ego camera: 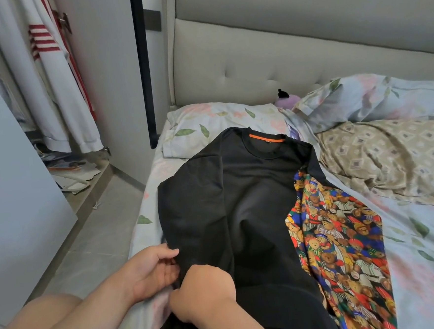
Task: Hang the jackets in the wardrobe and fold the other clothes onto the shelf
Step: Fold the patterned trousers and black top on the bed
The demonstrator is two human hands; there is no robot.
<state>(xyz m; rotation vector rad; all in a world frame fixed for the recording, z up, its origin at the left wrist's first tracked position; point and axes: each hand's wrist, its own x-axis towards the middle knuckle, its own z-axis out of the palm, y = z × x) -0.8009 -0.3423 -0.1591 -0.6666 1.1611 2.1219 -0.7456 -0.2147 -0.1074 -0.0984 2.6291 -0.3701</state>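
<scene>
A black long-sleeved top (247, 203) with an orange neck tape lies spread flat on the bed, collar toward the headboard. Under its right side lies a colourful teddy-bear print garment (342, 248). My left hand (151, 269) pinches the top's lower left edge between thumb and fingers. My right hand (201, 291) rests right beside it on the same edge, fingers curled into the black fabric; the fingertips are hidden.
The bed (422, 252) has a floral sheet, two floral pillows (208, 124), a beige patterned duvet (390, 157) and a padded headboard. At left, an open wardrobe (111, 69) holds hanging white and red-striped garments (50, 73), with clutter on its floor. Grey floor runs alongside the bed.
</scene>
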